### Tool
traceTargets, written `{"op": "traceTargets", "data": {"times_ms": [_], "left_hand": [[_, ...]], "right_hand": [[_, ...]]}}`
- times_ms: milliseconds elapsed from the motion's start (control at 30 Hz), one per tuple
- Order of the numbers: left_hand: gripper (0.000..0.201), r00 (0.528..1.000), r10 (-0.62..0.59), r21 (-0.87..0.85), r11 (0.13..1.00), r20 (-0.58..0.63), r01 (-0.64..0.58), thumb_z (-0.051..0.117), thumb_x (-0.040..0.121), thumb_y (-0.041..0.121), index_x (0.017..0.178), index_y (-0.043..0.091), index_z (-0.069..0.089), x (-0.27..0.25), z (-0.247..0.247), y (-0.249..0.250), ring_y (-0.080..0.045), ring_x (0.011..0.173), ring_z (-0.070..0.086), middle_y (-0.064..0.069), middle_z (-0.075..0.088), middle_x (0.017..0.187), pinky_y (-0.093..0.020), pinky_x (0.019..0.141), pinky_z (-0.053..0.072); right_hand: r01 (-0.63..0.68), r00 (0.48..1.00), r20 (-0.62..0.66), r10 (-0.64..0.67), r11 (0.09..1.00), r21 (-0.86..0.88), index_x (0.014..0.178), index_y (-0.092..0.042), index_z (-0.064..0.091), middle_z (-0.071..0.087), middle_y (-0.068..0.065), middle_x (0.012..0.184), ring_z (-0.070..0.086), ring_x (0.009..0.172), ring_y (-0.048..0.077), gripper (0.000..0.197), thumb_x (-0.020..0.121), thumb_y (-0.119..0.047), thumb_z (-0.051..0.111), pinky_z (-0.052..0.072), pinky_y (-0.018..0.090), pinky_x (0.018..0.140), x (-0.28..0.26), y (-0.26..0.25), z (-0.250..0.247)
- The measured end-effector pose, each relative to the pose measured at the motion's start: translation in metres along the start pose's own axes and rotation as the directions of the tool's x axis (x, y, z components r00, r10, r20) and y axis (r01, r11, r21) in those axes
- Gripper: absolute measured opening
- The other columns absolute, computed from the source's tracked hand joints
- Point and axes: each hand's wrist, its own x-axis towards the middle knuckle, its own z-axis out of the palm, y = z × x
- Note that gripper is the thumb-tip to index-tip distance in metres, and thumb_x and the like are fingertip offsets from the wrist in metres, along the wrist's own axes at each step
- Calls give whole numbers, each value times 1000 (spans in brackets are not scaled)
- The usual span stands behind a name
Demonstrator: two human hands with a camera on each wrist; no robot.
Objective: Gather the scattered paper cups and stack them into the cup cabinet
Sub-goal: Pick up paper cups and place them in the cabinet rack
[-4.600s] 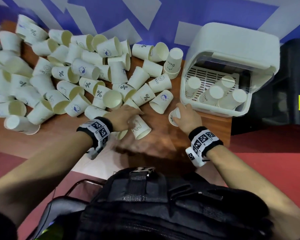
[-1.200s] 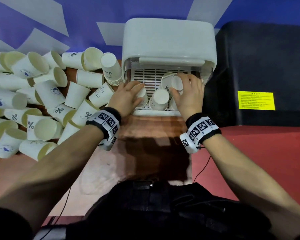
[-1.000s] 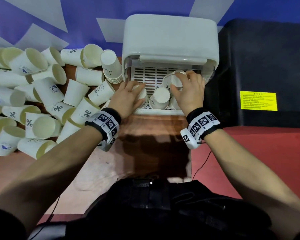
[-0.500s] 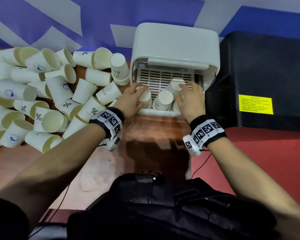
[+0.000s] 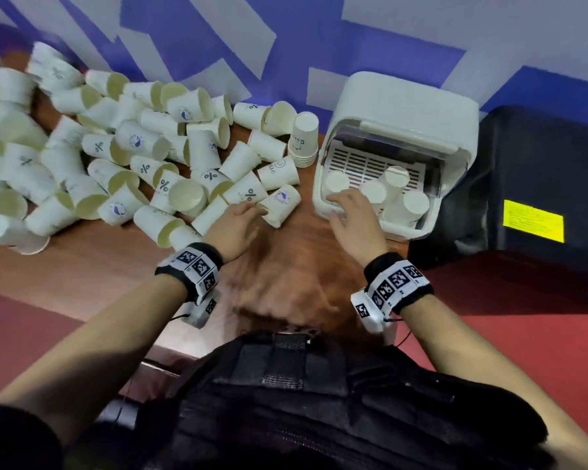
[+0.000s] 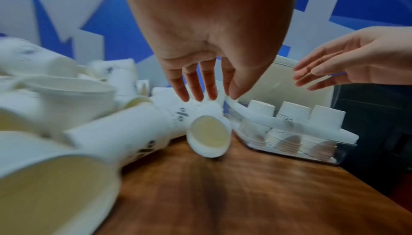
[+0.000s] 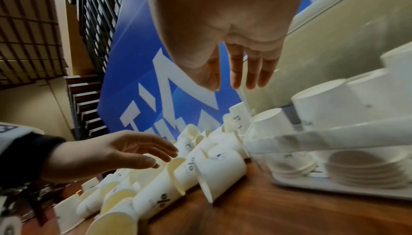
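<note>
Blue-and-white wall panels back a wooden tabletop (image 5: 82,266). Above it, the left hand (image 5: 233,225) hovers with fingers loosely spread, holding nothing, its fingertips just over a tipped cup (image 5: 280,205) that lies on its side with its mouth toward the person. The right hand (image 5: 353,217) is also relaxed and empty, fingers straight, at the front lip of the white cup cabinet (image 5: 404,110), which sits at three o'clock on the table. Inside it, upside-down stacks of cups (image 5: 401,205) stand on the slatted floor. From nine to twelve o'clock spreads a heap of scattered paper cups (image 5: 116,164), with one upright stack (image 5: 302,137) just beside the cabinet's left wall. A black case (image 5: 540,171) with a yellow label (image 5: 533,220) sits to the right.
</note>
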Motion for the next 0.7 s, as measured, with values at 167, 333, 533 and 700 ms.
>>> {"op": "traceTargets", "data": {"times_ms": [167,333,533,700], "left_hand": [[39,999,-25,9,1000,-37,25,49,88,-1,125,9,58,-36,-24,-43,-36,114,49,-16,56,123,-39,96,38],[45,995,-95,21,995,-18,95,47,85,-5,126,9,57,-51,-50,-90,-35,113,48,-16,58,119,-39,95,39],[46,962,124,143,976,245,-162,55,80,6,125,10,59,-57,-61,-125,-37,109,52,-15,59,119,-45,94,43],[46,895,284,199,909,343,-365,66,80,7,126,3,58,-57,-64,-133,-39,115,50,-20,60,121,-49,96,44]], "right_hand": [[-5,990,138,-4,998,63,127,-11,57,52,7,125,48,117,20,33,95,-14,49,33,25,101,-4,-39,35],[-38,978,206,24,997,67,132,-11,53,51,9,130,46,121,24,38,95,-14,51,33,29,102,4,-76,78],[107,953,290,-91,993,-41,133,-10,53,50,10,139,40,130,27,41,92,-4,48,25,32,110,30,-115,129],[198,897,430,-101,962,-187,136,-13,51,44,6,147,32,136,29,47,92,1,41,27,42,111,58,-132,159]]}}
